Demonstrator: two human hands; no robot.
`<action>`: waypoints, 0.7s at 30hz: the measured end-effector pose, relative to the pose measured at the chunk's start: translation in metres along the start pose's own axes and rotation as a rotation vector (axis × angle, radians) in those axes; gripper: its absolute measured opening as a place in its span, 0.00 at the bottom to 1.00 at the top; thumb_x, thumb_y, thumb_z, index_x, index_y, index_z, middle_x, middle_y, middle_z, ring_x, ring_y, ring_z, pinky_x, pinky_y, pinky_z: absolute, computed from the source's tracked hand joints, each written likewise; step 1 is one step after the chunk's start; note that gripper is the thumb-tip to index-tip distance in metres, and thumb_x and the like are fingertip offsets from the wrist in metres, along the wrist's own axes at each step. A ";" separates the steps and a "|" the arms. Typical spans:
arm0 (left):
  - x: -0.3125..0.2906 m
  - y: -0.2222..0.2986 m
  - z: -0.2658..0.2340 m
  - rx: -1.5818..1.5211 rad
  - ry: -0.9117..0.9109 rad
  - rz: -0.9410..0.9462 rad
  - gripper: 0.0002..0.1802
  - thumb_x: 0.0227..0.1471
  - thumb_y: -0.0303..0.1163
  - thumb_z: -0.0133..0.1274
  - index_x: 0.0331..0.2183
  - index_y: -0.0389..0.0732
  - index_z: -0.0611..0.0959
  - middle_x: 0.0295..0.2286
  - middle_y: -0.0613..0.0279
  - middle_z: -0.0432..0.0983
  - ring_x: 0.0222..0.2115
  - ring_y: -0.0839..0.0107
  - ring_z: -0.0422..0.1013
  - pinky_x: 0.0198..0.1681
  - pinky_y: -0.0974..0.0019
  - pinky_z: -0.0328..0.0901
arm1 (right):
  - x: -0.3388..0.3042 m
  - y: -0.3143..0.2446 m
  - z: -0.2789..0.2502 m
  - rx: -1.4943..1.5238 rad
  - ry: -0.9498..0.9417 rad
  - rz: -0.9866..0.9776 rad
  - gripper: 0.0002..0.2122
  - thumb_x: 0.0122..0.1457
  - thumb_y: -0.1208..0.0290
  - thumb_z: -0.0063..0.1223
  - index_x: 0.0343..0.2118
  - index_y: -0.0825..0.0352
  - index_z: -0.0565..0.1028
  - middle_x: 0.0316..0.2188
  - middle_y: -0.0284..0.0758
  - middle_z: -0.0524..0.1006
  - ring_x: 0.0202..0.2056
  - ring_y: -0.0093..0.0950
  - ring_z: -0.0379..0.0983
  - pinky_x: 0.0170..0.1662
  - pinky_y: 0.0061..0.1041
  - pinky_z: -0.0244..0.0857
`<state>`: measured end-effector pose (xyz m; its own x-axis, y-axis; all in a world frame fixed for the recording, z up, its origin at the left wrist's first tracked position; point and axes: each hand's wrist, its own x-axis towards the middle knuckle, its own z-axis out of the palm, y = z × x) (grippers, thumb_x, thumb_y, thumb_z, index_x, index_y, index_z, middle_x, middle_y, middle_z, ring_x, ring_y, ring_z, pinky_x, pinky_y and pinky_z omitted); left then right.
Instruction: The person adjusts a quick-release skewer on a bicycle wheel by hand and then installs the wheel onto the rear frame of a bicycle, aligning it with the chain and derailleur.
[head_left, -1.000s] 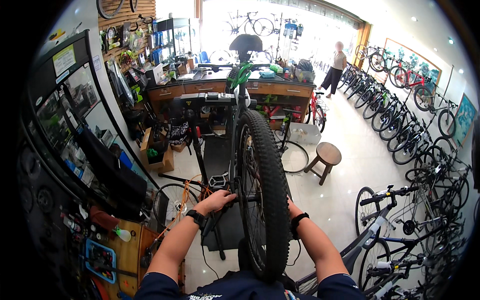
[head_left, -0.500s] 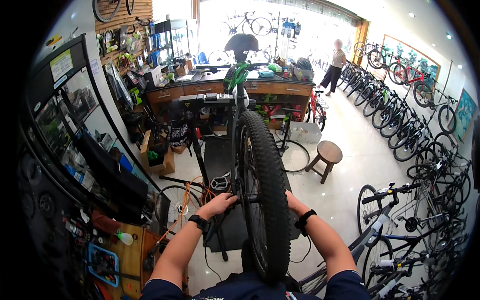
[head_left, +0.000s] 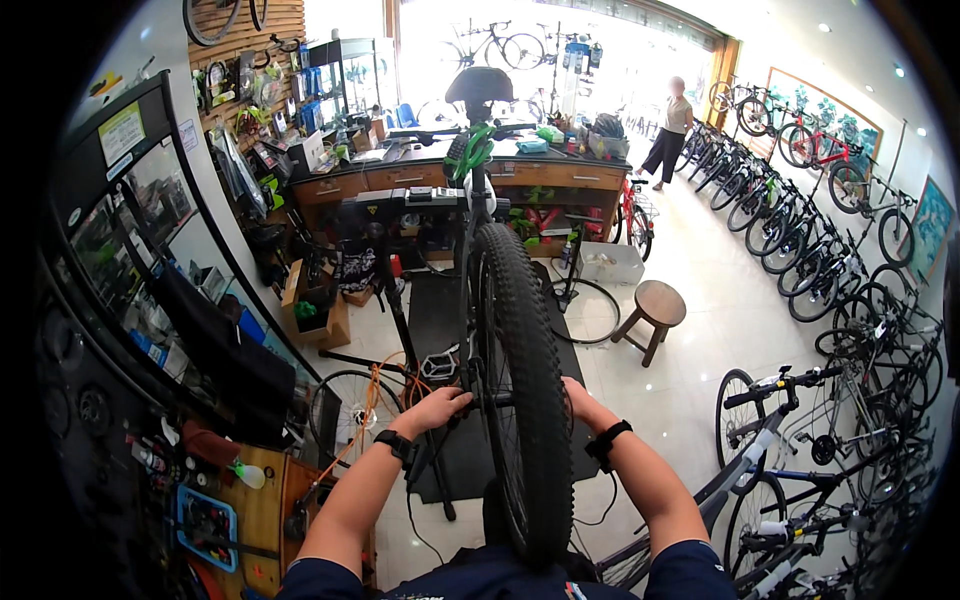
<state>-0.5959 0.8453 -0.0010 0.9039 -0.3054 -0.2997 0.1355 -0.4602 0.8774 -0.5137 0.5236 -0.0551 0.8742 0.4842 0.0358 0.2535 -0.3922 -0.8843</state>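
Observation:
A mountain bike stands in front of me, its rear wheel with a knobbly black tyre point(head_left: 535, 400) toward me and its black saddle point(head_left: 480, 86) at the far end. On the left of the wheel, beside the hub, my left hand point(head_left: 438, 408) has its fingers closed at a dark part of the bike; what they grip is too small to make out. My right hand point(head_left: 580, 402) reaches in from the other side at about the same height. The tyre hides most of its fingers. A green cable lock point(head_left: 468, 152) hangs below the saddle.
A repair stand point(head_left: 392, 285) holds the bike over a black mat point(head_left: 440, 310). Left of me are a glass cabinet point(head_left: 150, 215) and a wooden bench with a blue tray point(head_left: 207, 530). A round stool point(head_left: 660, 302) and rows of bikes are on the right. A person point(head_left: 672, 130) stands far back.
The rear wheel and saddle have shifted slightly to the left. My right hand has moved a little left with the tyre; my left hand stays nearly where it was.

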 end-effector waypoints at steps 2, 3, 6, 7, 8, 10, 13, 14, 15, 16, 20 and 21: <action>0.006 0.009 0.005 0.003 -0.022 0.015 0.26 0.63 0.46 0.45 0.46 0.29 0.76 0.35 0.60 0.75 0.35 0.73 0.68 0.40 0.67 0.64 | -0.001 0.023 -0.005 0.144 -0.007 0.069 0.29 0.65 0.48 0.39 0.36 0.78 0.74 0.31 0.54 0.77 0.37 0.42 0.74 0.44 0.34 0.64; 0.002 0.005 0.002 -0.014 -0.004 0.003 0.26 0.63 0.46 0.45 0.45 0.29 0.76 0.34 0.61 0.75 0.33 0.73 0.67 0.39 0.67 0.63 | -0.001 0.007 0.000 0.141 0.007 0.139 0.29 0.66 0.48 0.38 0.36 0.78 0.73 0.31 0.53 0.77 0.36 0.41 0.74 0.44 0.33 0.64; -0.004 0.004 0.003 -0.023 0.020 -0.033 0.25 0.63 0.45 0.45 0.40 0.28 0.78 0.30 0.62 0.75 0.31 0.73 0.68 0.37 0.67 0.63 | -0.017 -0.051 0.000 0.101 0.049 0.298 0.29 0.66 0.47 0.37 0.35 0.78 0.73 0.29 0.51 0.77 0.35 0.36 0.73 0.44 0.32 0.64; -0.004 0.006 0.003 -0.014 0.025 -0.044 0.24 0.63 0.44 0.46 0.38 0.27 0.78 0.29 0.62 0.75 0.30 0.73 0.68 0.37 0.67 0.63 | -0.015 -0.044 0.000 0.080 0.049 0.303 0.29 0.66 0.47 0.37 0.35 0.77 0.73 0.29 0.51 0.77 0.35 0.34 0.73 0.44 0.32 0.64; -0.003 0.005 0.003 -0.011 0.019 -0.050 0.24 0.63 0.44 0.46 0.38 0.27 0.78 0.29 0.62 0.75 0.30 0.73 0.68 0.37 0.67 0.64 | -0.012 -0.034 0.002 0.084 0.046 0.287 0.29 0.66 0.46 0.37 0.35 0.77 0.73 0.29 0.51 0.76 0.35 0.34 0.72 0.44 0.32 0.64; 0.000 0.007 0.004 -0.005 0.005 -0.052 0.24 0.63 0.44 0.46 0.37 0.27 0.78 0.29 0.62 0.75 0.30 0.73 0.68 0.37 0.66 0.64 | -0.007 -0.013 0.004 0.112 0.043 0.233 0.30 0.66 0.46 0.36 0.35 0.77 0.73 0.28 0.51 0.76 0.35 0.34 0.72 0.44 0.32 0.64; -0.003 0.014 0.003 0.005 -0.001 -0.057 0.25 0.63 0.45 0.46 0.37 0.27 0.79 0.28 0.61 0.75 0.29 0.72 0.68 0.37 0.65 0.64 | -0.003 0.010 0.008 0.157 0.035 0.176 0.30 0.65 0.45 0.36 0.35 0.77 0.73 0.29 0.52 0.76 0.35 0.36 0.73 0.45 0.32 0.64; -0.002 0.014 0.002 0.029 0.001 -0.056 0.24 0.63 0.45 0.45 0.37 0.29 0.79 0.26 0.64 0.73 0.27 0.73 0.66 0.33 0.66 0.62 | -0.001 0.015 0.007 0.158 0.031 0.182 0.30 0.65 0.45 0.36 0.35 0.77 0.73 0.29 0.52 0.76 0.35 0.37 0.73 0.45 0.32 0.64; -0.002 0.015 0.002 0.051 0.006 -0.055 0.24 0.63 0.45 0.45 0.37 0.30 0.79 0.24 0.67 0.70 0.24 0.75 0.63 0.29 0.67 0.60 | 0.001 0.015 0.008 0.159 0.023 0.189 0.31 0.65 0.45 0.36 0.36 0.77 0.73 0.29 0.52 0.76 0.35 0.37 0.73 0.45 0.32 0.64; -0.002 0.015 0.001 0.073 0.011 -0.054 0.23 0.64 0.45 0.44 0.37 0.31 0.78 0.21 0.69 0.67 0.22 0.77 0.61 0.26 0.68 0.58 | 0.002 0.015 0.008 0.152 0.013 0.209 0.31 0.65 0.44 0.36 0.36 0.77 0.73 0.29 0.52 0.76 0.35 0.37 0.73 0.45 0.33 0.64; -0.008 0.026 0.000 0.096 -0.002 -0.113 0.24 0.63 0.46 0.44 0.37 0.32 0.79 0.20 0.70 0.67 0.21 0.77 0.61 0.23 0.68 0.58 | -0.001 0.009 0.010 0.150 0.020 0.195 0.32 0.65 0.43 0.35 0.35 0.77 0.73 0.28 0.50 0.76 0.34 0.37 0.72 0.44 0.33 0.63; -0.010 0.028 -0.001 0.098 -0.002 -0.122 0.24 0.63 0.47 0.44 0.37 0.32 0.79 0.20 0.69 0.66 0.21 0.77 0.61 0.22 0.67 0.58 | -0.002 0.006 0.010 0.148 0.019 0.194 0.32 0.65 0.43 0.35 0.35 0.77 0.73 0.28 0.50 0.76 0.34 0.37 0.71 0.44 0.34 0.63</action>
<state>-0.6006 0.8359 0.0270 0.8825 -0.2435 -0.4025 0.2039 -0.5730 0.7938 -0.5183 0.5276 -0.0653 0.9088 0.3953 -0.1338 0.0178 -0.3570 -0.9339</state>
